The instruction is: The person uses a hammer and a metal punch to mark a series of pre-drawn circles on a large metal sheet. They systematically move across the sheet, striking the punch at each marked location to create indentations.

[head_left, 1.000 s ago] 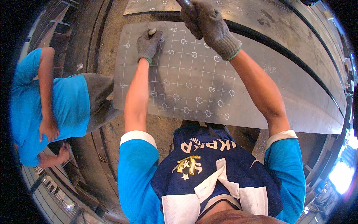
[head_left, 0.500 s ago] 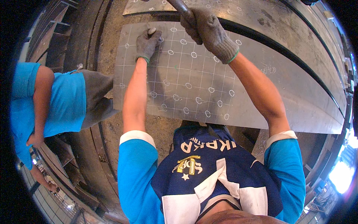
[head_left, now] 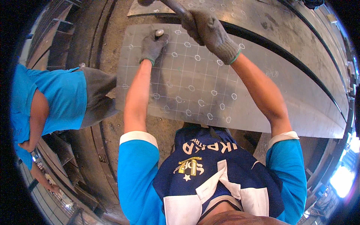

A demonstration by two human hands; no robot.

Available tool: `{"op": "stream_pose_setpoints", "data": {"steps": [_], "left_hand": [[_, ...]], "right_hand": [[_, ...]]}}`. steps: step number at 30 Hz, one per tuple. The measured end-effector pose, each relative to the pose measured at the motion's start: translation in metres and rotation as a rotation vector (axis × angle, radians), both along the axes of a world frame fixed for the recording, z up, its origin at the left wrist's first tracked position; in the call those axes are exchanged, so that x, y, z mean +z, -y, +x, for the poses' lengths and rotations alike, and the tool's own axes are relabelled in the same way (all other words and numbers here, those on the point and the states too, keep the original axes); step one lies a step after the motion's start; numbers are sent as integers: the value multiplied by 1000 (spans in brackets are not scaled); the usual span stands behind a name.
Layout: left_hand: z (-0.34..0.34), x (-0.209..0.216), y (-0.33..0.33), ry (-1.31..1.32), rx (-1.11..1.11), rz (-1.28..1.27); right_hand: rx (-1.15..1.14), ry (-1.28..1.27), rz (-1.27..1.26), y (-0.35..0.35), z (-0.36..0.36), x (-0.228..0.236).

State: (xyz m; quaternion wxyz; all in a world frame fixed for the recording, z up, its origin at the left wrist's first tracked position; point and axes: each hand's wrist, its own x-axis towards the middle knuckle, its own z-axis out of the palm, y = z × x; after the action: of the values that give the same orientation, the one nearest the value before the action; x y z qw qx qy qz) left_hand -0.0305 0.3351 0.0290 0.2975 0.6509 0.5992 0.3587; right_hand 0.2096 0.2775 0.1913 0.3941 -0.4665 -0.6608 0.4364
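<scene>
My left hand (head_left: 153, 47), in a grey knit glove, rests on a grey steel plate (head_left: 255, 108) near its far left corner. Its fingers are closed round a short metal punch (head_left: 159, 33), whose rounded top shows above the thumb; the tip is hidden. A hammer (head_left: 174, 8) is gripped by its handle in my gloved right hand (head_left: 212, 35), raised over the plate. The hammer's head, partly cut off by the upper edge of the view, is beyond and left of the punch. Chalk lines and several chalk circles mark the plate around my left hand.
Another marked steel plate (head_left: 258, 15) lies beyond this one, across a dark gap. At the left stands a co-worker in a blue shirt (head_left: 65, 99), close to the plate's left edge. Steel beams (head_left: 56, 41) lie at the far left, over a dirt-covered floor (head_left: 114, 142).
The hammer has swung down, bringing its head into view near the punch. The punch's top has shifted slightly right. At the left, the co-worker's arm and upper body have moved.
</scene>
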Motion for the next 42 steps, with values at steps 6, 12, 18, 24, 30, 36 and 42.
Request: {"op": "stream_pose_setpoints", "data": {"steps": [6,12,18,24,30,36,42], "left_hand": [[3,6,10,-100,58,0],[20,0,0,-135,33,12],[-7,-22,5,-51,55,24],[-15,-26,-4,262,245,-36],[33,18,-7,326,145,-51],[57,-7,-31,258,87,21],[65,-4,-30,254,49,-12]], "right_hand": [[-72,-375,309,-54,-17,29],[-209,781,898,-64,8,-81],[101,694,-89,16,51,-103],[-133,622,-194,83,117,-123],[-264,748,-21,129,177,-171],[-285,767,-89,139,182,-193],[-263,787,-137,141,183,-196]]}}
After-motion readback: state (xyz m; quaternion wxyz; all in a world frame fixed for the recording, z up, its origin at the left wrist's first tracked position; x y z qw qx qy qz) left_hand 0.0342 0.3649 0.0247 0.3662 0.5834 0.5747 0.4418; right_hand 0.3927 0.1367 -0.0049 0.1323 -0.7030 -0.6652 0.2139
